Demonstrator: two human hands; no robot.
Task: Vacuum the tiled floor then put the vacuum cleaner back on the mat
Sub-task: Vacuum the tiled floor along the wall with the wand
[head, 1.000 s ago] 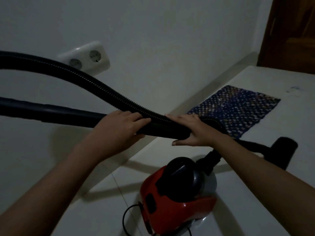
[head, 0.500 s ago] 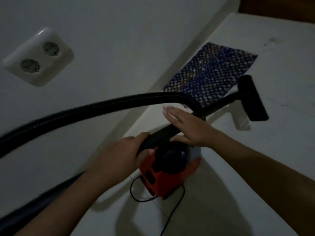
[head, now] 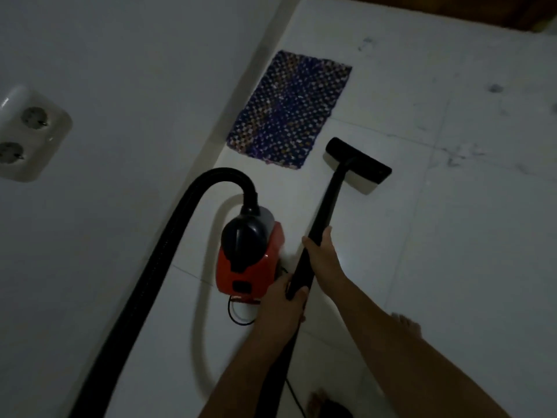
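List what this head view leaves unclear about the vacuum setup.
- Power cord: its run is hidden behind the left hand; no plug visible.
- Hose: blurred, cut off at bottom edge.
- Wand: lower part covered by both hands, right hand above.

Both my hands, left (head: 281, 300) and right (head: 324, 256), grip the wand (head: 322, 218); its head (head: 358, 162) sits on the tiles (head: 452, 236), just right of the mat (head: 289, 110)
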